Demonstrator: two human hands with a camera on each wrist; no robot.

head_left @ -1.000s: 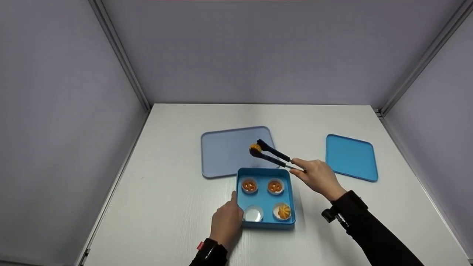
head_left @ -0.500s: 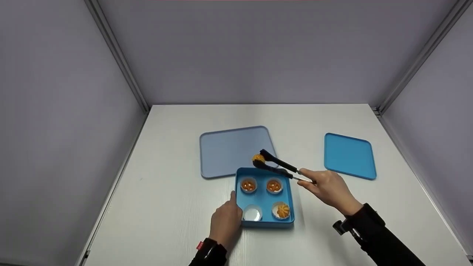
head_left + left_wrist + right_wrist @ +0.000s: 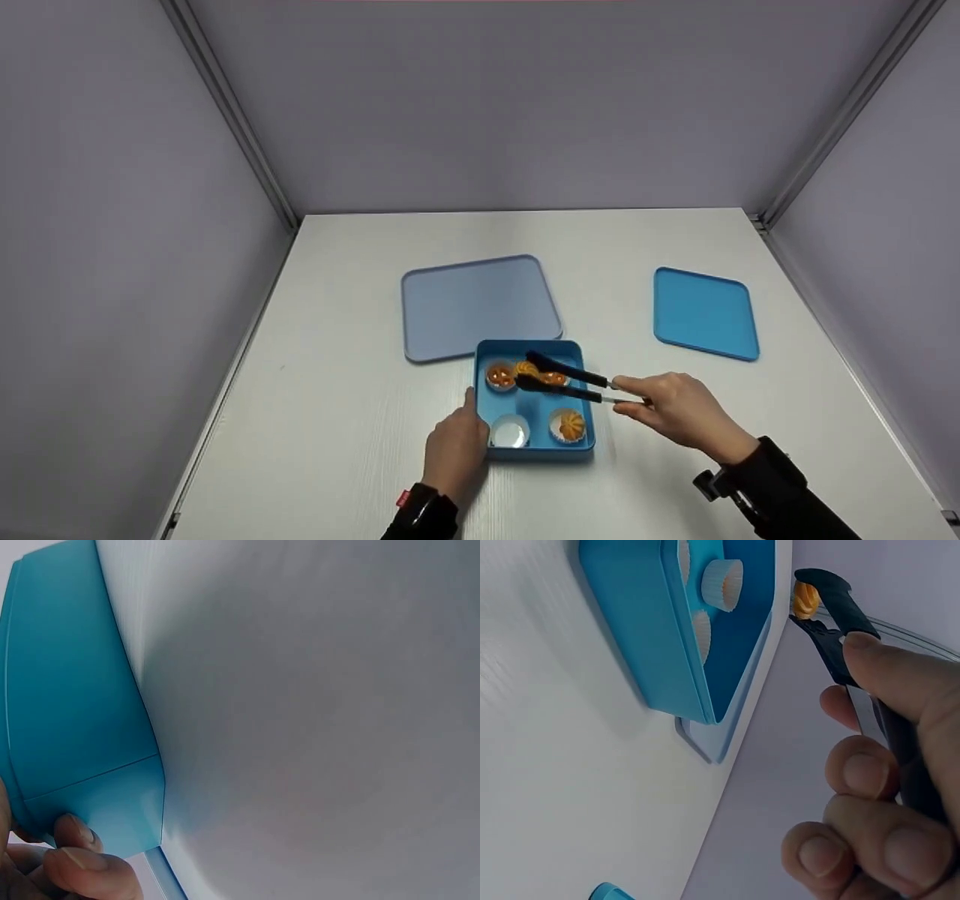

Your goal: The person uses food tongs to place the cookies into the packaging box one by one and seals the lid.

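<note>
Right hand [image 3: 679, 416] now lower and nearer the body than a second ago, fingers curled round the handles of the black-tipped metal tongs [image 3: 566, 379], squeezing them together. Tong tips pinching a small orange swirled cookie [image 3: 526, 368], no longer above the pale lilac rectangular tray [image 3: 465, 300] but over the far half of the square blue tin box [image 3: 484, 352], between the two filled white paper cups [image 3: 500, 376] of the far row. Whether the cookie touches anything beneath cannot be told. In the right wrist view, same cookie [image 3: 804, 600] clamped at the tong tips [image 3: 832, 622], thumb and curled fingers [image 3: 870, 772] wrapped on the handles, box wall [image 3: 641, 637] off to the side.

Left hand [image 3: 454, 450] unmoved at the near left corner of the box, fingers curled against its outer wall, thumb up along the left side; fingertips [image 3: 75, 859] pressed on the blue corner [image 3: 82, 727] in the left wrist view.

Near row as before: empty white paper cup [image 3: 512, 433] on the left, another orange swirled cookie in its cup [image 3: 570, 426] on the right. Flat blue square lid [image 3: 703, 313] lying well apart to the right on the white table [image 3: 337, 300], in the same place.
</note>
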